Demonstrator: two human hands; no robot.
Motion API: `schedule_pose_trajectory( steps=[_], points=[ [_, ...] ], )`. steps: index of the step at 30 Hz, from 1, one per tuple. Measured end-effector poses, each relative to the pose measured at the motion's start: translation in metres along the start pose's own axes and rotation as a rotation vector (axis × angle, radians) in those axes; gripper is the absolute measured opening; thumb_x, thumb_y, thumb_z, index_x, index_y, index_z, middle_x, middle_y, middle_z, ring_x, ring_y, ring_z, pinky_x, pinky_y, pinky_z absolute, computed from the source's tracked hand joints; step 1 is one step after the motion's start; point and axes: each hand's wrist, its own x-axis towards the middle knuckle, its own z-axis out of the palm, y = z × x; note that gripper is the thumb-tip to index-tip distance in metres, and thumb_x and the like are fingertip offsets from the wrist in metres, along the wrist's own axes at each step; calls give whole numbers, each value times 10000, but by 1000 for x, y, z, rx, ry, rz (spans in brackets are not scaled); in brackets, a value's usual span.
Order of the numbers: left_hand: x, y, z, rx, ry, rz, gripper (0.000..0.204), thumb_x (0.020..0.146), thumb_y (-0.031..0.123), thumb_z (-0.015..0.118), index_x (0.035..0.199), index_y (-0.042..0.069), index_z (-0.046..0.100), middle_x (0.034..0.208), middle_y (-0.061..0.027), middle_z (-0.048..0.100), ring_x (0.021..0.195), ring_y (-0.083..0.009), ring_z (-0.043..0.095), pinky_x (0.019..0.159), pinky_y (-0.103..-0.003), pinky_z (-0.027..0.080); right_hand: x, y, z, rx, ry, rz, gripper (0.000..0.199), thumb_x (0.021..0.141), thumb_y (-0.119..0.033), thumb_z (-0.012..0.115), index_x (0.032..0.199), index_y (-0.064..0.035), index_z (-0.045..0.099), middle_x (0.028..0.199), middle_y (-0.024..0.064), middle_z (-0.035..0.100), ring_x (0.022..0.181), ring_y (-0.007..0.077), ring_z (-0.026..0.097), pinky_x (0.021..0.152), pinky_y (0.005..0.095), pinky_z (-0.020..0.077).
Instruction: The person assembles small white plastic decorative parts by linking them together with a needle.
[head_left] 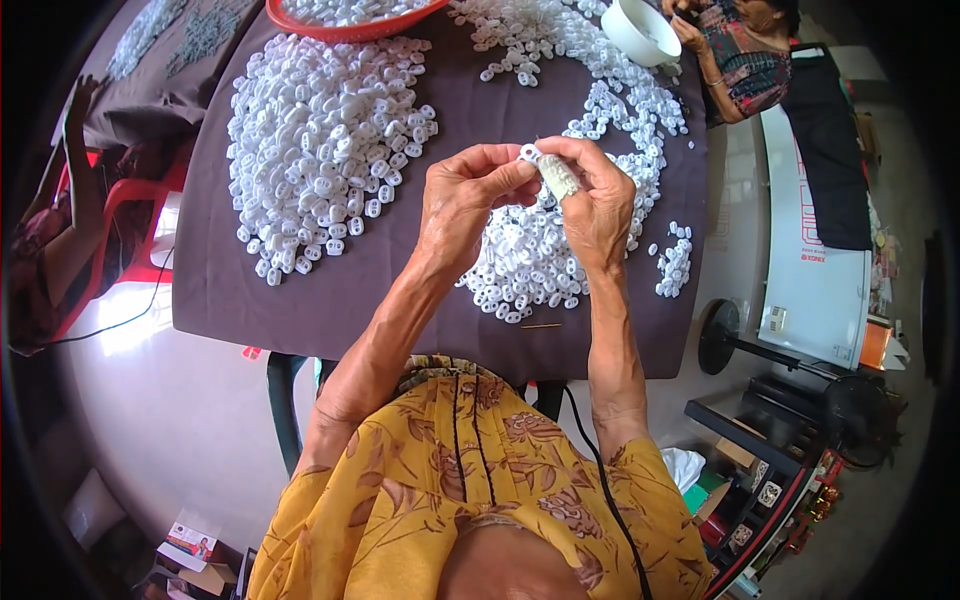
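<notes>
Over the dark tablecloth, both hands meet at a small white oval plastic piece with two holes [529, 153]. My left hand [470, 195] pinches it from the left between thumb and fingers. Closed on its other side is my right hand [592, 195], fingertips touching the piece. A cream, rough-textured wrap [559, 178] seems to cover the right thumb. Just below the hands lies a heap of similar white pieces [525, 260]. Whether anything smaller is between the fingertips is hidden.
A large pile of white pieces [310, 140] spreads at the left, under a red basket [350, 30]. A white bowl [640, 32] stands at the far right near another person [755, 60]. A thin yellowish stick [541, 326] lies near the front edge. A red chair [135, 215] is at left.
</notes>
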Motion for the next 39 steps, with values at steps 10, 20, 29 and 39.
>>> schedule_pose_trajectory(
  steps=[10, 20, 29, 39],
  points=[
    [4, -2, -6, -77, 34, -51, 187, 801, 166, 631, 852, -14, 626, 753, -70, 628, 654, -118, 587, 636, -255, 492, 0, -2, 3, -170, -70, -113, 297, 705, 15, 600, 1000, -16, 570, 862, 83, 613, 788, 185, 593, 691, 289, 471],
    [7, -6, -8, -121, 22, -117, 246, 828, 245, 599, 824, -1, 602, 752, -43, 581, 660, -111, 549, 655, -265, 475, 1, 2, 1, -483, -115, -346, 360, 609, 25, 641, 960, -18, 578, 885, 131, 603, 840, 312, 575, 722, 375, 474],
    [10, -7, -11, -56, -55, -165, 242, 834, 248, 591, 832, 6, 599, 761, -62, 597, 678, -128, 563, 678, -280, 479, 2, -2, 0, -522, -182, -302, 385, 589, 67, 587, 967, -7, 574, 871, 137, 596, 809, 315, 568, 704, 380, 470],
    [9, -8, -10, -61, -48, -157, 204, 827, 214, 602, 819, 11, 602, 750, -65, 605, 671, -115, 561, 664, -261, 473, 4, 0, -4, -584, -230, -355, 354, 603, 50, 583, 955, 12, 569, 859, 149, 586, 781, 314, 566, 675, 372, 470]
  ],
)
